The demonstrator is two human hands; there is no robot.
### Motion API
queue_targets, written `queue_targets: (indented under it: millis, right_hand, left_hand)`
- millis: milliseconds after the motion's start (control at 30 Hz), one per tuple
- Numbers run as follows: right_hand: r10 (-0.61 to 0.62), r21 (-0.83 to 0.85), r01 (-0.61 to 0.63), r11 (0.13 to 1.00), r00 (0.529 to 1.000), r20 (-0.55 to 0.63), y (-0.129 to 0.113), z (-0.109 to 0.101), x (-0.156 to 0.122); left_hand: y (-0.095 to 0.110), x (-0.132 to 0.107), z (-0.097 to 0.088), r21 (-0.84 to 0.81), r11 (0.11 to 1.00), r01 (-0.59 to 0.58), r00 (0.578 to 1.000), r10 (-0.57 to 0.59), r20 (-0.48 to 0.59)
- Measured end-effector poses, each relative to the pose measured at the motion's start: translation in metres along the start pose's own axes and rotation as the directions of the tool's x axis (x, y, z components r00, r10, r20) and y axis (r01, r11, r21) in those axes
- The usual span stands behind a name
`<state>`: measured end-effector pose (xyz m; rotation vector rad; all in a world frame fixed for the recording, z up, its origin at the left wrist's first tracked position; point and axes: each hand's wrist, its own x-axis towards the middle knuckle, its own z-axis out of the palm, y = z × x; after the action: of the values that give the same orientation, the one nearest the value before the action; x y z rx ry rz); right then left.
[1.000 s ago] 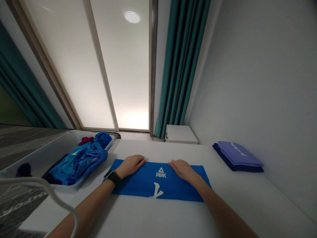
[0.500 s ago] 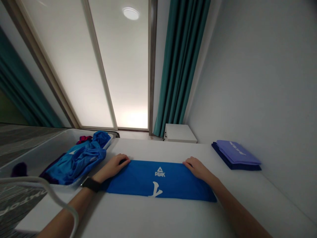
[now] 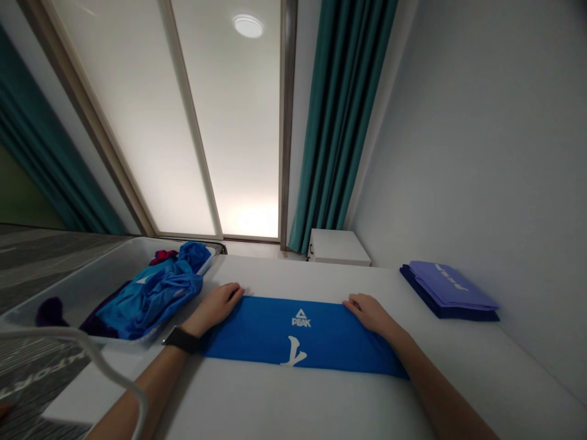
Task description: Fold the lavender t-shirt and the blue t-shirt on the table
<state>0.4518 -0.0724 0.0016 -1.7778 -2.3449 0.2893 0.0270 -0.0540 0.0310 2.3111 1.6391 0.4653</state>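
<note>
A blue folded shirt (image 3: pixel 257 330) lies flat as a wide strip on the white table (image 3: pixel 270 403), with a white PEAK logo and part of another white mark showing. At its far left corner my left hand (image 3: pixel 223 304), with a dark watch on the wrist, has its fingers curled and closed on the fabric. My right hand (image 3: pixel 367 311) is closed on the far edge near the right end, thumb and fingers together. The forearms cover parts of the shirt's two ends.
Left of the table, a translucent plastic bin (image 3: pixel 27 300) holds crumpled blue, red and dark clothes (image 3: pixel 156 296). A folded purple and navy stack (image 3: pixel 452 287) sits at the right by the wall. A white cable (image 3: pixel 98 360) loops across the lower left. Beyond stands a white cabinet (image 3: pixel 339 245).
The whole view has shifted slightly, so everything appears a little further right. Both hands keep their places at the shirt's far edge, and its folded shape looks the same.
</note>
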Motion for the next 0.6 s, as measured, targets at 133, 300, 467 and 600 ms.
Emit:
queue_targets:
  millis: [133,300,467,600]
  right_hand:
    - [-0.012,-0.027,0.010,1.000,0.998,-0.054,0.000,0.007,-0.005]
    - [-0.008,-0.054,0.003,0.999,0.996,-0.087,0.004,0.015,-0.006]
    - [-0.005,-0.052,0.000,0.999,0.996,-0.093,0.004,0.015,-0.006]
    - [0.005,-0.064,-0.011,0.998,0.996,-0.087,0.003,0.015,-0.006]
  left_hand:
    - [-0.002,-0.008,-0.009,-0.089,0.996,-0.031,0.999,0.027,-0.046]
    - [-0.008,-0.015,-0.009,-0.126,0.991,0.048,0.999,-0.050,-0.015]
    - [-0.011,-0.017,-0.002,-0.071,0.987,0.147,0.989,-0.147,0.012]
    - [-0.013,-0.016,0.002,-0.024,0.988,0.155,0.988,-0.156,-0.008]
